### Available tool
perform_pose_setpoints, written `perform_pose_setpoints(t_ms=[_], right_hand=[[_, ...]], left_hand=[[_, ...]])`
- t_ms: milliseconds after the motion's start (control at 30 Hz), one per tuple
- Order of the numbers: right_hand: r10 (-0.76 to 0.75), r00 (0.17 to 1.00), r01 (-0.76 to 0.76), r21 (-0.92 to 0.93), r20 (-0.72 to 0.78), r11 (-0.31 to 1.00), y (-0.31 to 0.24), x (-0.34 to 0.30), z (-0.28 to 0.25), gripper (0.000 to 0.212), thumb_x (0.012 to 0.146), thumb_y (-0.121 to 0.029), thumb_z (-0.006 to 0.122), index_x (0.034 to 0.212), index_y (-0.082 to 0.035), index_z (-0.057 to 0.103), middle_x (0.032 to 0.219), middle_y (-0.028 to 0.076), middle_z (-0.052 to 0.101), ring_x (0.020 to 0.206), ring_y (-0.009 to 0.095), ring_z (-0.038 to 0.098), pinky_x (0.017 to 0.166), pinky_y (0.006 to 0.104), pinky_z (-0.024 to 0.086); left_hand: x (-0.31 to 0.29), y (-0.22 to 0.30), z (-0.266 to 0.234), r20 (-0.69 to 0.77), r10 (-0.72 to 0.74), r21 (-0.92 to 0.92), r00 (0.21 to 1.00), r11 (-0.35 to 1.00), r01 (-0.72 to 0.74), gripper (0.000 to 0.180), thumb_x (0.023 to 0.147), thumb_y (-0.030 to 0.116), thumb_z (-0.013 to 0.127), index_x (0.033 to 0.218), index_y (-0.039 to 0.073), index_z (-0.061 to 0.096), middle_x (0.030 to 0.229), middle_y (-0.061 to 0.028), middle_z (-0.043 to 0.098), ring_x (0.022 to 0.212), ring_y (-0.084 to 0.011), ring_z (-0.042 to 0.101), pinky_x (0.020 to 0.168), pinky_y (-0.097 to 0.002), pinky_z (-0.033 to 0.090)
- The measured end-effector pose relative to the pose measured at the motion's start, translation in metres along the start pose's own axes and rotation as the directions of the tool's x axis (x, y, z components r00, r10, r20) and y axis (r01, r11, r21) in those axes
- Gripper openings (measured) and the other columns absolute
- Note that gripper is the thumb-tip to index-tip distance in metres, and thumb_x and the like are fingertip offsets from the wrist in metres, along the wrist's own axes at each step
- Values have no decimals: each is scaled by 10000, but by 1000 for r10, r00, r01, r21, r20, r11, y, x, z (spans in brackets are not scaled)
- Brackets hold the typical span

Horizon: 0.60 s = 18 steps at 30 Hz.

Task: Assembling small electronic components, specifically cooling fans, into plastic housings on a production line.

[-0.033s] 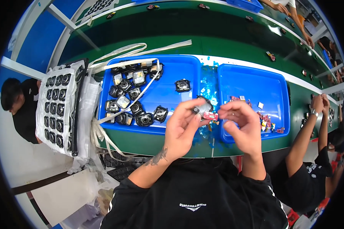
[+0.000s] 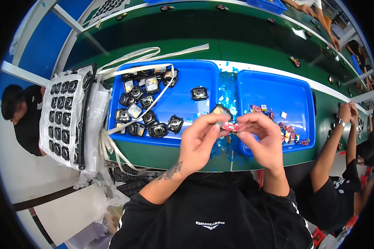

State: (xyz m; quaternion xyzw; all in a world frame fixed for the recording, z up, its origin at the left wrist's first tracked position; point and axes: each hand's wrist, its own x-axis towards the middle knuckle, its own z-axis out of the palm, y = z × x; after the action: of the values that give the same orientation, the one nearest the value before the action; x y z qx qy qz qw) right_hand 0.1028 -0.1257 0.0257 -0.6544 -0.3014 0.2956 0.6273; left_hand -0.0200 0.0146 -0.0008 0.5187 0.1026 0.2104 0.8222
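My left hand [image 2: 198,143] pinches a small red circuit board [image 2: 230,126] between thumb and fingers, above the gap between two blue trays. From the other side, my right hand [image 2: 264,137] has its curled fingertips at the board's right end, seemingly gripping it too. Just beyond my left fingers lies a black watch-like case [image 2: 222,111], partly hidden by them. The left blue tray [image 2: 183,128] bears several black square watch-like cases [image 2: 157,130], one lying apart [image 2: 199,93]. In the right blue tray [image 2: 274,85] are loose small red, yellow and white pieces [image 2: 289,133].
Blue film scraps [image 2: 226,93] litter the green table between the trays. A white strap [image 2: 160,93] crosses the left tray. Stacked white trays of black cases [image 2: 62,116] stand at the left. A co-worker's arms [image 2: 330,141] are at the right, beside a green conveyor [image 2: 245,45].
My left hand has shifted slightly right with the red board. My right fingertips have closed in on the board's end. More of the black case behind my left fingers shows.
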Motion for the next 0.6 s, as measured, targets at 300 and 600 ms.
perform_pose_setpoints(t_ms=[300, 600], right_hand=[[70, 996, -78, 188, 49, 979, -3, 2, 7, 134, 874, 23, 635, 1004, 19, 606, 896, 34, 638, 804, 71, 626, 712, 205, 529], [94, 979, -142, 272, 183, 952, -4, 5, 4, 77, 895, 10, 605, 966, -16, 593, 952, 19, 564, 884, 77, 577, 710, 214, 539]], left_hand=[[7, 16, -5, 338, 308, 755, 889, 475, -451, 401, 791, -62, 662, 1183, 17, 642, 1206, -187, 605, 1009, -298, 658, 777, -342, 560], [3, 26, -14, 287, 334, 781, 898, 460, -421, 218, 745, 24, 770, 956, 27, 715, 977, -131, 673, 788, -252, 688, 691, -305, 566]])
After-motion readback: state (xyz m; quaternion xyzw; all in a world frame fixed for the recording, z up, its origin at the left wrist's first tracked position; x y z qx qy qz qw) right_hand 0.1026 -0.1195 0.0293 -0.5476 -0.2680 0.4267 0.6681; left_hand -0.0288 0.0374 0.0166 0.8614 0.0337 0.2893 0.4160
